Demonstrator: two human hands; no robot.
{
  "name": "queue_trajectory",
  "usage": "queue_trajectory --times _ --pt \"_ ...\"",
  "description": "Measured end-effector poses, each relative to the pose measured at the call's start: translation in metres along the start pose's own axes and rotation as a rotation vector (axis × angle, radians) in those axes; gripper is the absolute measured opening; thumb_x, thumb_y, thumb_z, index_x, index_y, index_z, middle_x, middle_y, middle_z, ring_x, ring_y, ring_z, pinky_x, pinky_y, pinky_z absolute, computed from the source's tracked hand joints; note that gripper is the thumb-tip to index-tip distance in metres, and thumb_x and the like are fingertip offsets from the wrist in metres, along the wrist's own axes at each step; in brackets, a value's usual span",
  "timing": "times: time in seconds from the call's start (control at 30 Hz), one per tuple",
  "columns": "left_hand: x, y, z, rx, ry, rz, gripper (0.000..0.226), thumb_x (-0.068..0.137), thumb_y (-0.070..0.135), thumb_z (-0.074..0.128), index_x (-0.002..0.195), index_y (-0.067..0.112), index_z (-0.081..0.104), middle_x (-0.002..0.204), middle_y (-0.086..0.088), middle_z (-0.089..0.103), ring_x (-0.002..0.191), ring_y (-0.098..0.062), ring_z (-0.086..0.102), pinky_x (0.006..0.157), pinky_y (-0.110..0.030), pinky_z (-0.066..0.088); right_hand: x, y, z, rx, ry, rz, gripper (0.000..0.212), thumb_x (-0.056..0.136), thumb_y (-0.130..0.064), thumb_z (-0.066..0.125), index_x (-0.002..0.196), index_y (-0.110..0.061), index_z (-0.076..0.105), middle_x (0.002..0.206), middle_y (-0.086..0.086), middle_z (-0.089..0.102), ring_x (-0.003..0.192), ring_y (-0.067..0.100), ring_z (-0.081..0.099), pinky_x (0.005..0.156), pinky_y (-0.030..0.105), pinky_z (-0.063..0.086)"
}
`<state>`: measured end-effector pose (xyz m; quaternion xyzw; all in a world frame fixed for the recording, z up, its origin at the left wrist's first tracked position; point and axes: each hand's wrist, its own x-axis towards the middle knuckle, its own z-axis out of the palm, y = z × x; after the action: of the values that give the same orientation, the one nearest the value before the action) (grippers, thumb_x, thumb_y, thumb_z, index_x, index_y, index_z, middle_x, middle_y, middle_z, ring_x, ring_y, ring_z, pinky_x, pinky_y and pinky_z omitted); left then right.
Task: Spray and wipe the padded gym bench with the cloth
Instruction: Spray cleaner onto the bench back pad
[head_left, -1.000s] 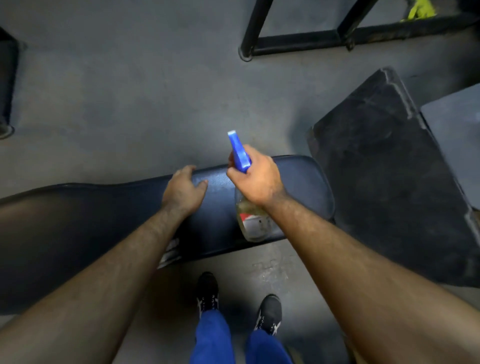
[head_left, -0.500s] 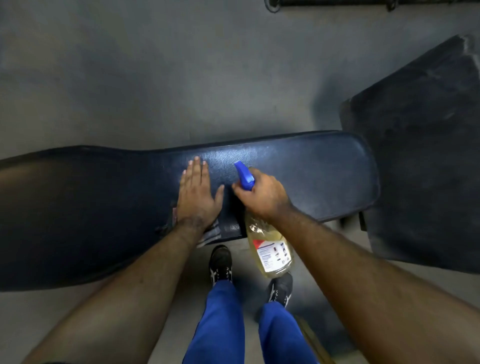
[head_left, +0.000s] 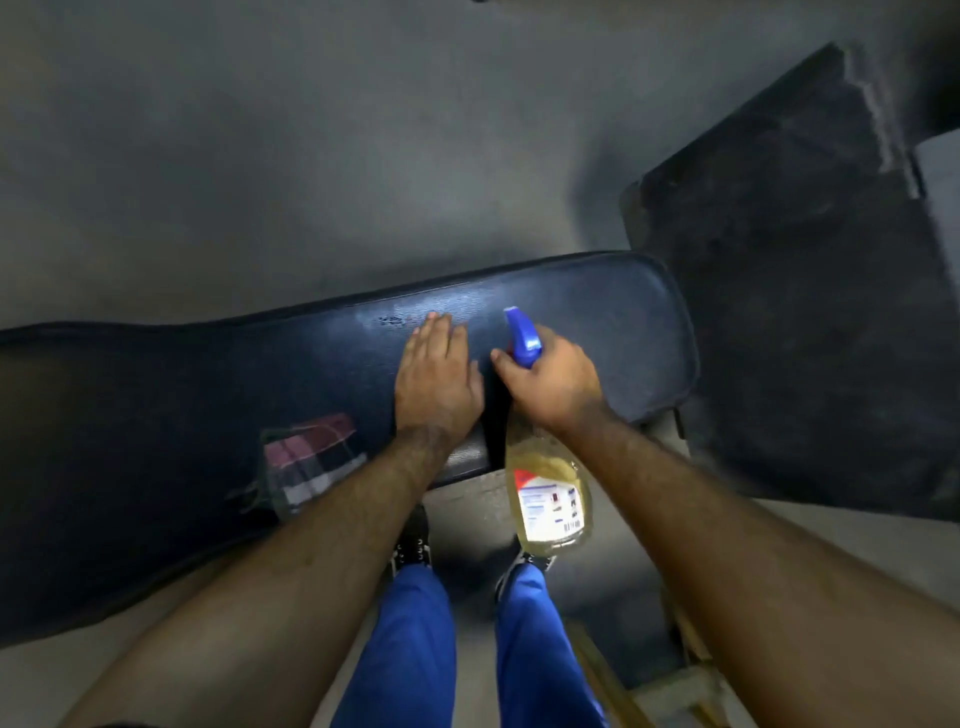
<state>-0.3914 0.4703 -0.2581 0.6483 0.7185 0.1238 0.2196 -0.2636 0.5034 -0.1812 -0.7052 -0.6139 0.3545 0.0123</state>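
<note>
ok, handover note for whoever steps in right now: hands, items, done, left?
Left hand: flat, palm down on the padded bench, holding nothing.
Right hand: grips the spray bottle at its neck, blue nozzle over the pad.
Checked cloth: lies on the bench by the left forearm, in neither hand.
Done: a pale wet-looking patch just ahead of the left fingers suggests spraying has begun.
Left: finish spraying, pick up the cloth, wipe the pad.

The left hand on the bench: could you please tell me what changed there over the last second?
The left hand went from curling over the bench pad's far edge to lying flat on top. A plaid cloth now shows beside its forearm. The right hand kept its grip on the spray bottle.
</note>
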Motion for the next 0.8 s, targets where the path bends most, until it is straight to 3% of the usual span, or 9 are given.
queue_trajectory --times 0.1,0.17,0.27,0.43,0.53,0.63,0.8 --pt "0.012 0.039 0.019 -0.033 -0.043 0.041 0.055 0.086 0.021 0.057 0.137 0.001 0.048 0.146 -0.020 0.044 0.141 -0.033 0.034 0.119 -0.043 0.023 0.021 0.027 -0.026 -0.021 0.008 0.034 0.021 0.089 -0.042 0.063 0.089 -0.022 0.058 0.101 0.014 0.071 0.102 0.039 0.063 0.080 0.037 0.048" --pt "0.018 0.059 0.032 -0.004 -0.114 -0.009 0.063 0.092 0.029 0.048 0.147 0.002 0.033 0.157 -0.018 0.028 0.148 -0.029 0.020 0.122 -0.040 0.013 0.030 0.042 -0.036 -0.059 -0.022 0.027 0.025 0.089 -0.043 0.062 0.094 -0.019 0.063 0.103 0.014 0.071 0.103 0.039 0.063 0.077 0.035 0.047" --pt "0.020 0.073 0.047 0.144 -0.170 -0.088 0.072 0.096 0.041 0.034 0.153 0.002 0.015 0.163 -0.015 0.007 0.151 -0.028 0.003 0.123 -0.042 0.003 0.038 0.057 -0.043 -0.074 -0.084 0.012 0.022 0.087 -0.043 0.062 0.086 -0.021 0.060 0.102 0.013 0.072 0.100 0.037 0.064 0.075 0.033 0.045" --pt "0.016 0.093 0.054 0.191 -0.113 -0.059 0.072 0.095 0.038 0.044 0.152 0.001 0.020 0.161 -0.018 0.014 0.150 -0.031 0.010 0.122 -0.043 0.008 0.041 0.082 -0.062 0.023 -0.096 0.029 0.025 0.084 -0.045 0.062 0.075 -0.025 0.049 0.095 0.007 0.071 0.096 0.034 0.064 0.078 0.036 0.051" --pt "0.016 0.123 0.073 0.108 -0.123 0.077 0.070 0.094 0.035 0.051 0.150 0.001 0.027 0.159 -0.020 0.021 0.148 -0.032 0.018 0.122 -0.044 0.014 0.041 0.108 -0.081 0.038 -0.007 0.085 0.019 0.086 -0.041 0.061 0.088 -0.023 0.060 0.102 0.010 0.072 0.101 0.036 0.064 0.081 0.036 0.050" --pt "0.016 0.151 0.098 0.090 -0.161 0.059 0.073 0.092 0.044 0.049 0.151 0.006 0.028 0.159 -0.018 0.020 0.149 -0.032 0.014 0.122 -0.046 0.011 0.047 0.139 -0.099 0.015 0.071 0.121 0.029 0.088 -0.041 0.062 0.101 -0.015 0.067 0.108 0.014 0.071 0.105 0.038 0.063 0.083 0.035 0.049" --pt "0.012 0.155 0.119 0.212 -0.095 0.034 0.074 0.091 0.052 0.043 0.151 0.011 0.030 0.160 -0.019 0.020 0.148 -0.036 0.015 0.121 -0.050 0.011 0.057 0.170 -0.104 0.007 0.057 0.106 0.032 0.089 -0.042 0.061 0.099 -0.013 0.068 0.107 0.015 0.071 0.105 0.039 0.064 0.082 0.036 0.049"
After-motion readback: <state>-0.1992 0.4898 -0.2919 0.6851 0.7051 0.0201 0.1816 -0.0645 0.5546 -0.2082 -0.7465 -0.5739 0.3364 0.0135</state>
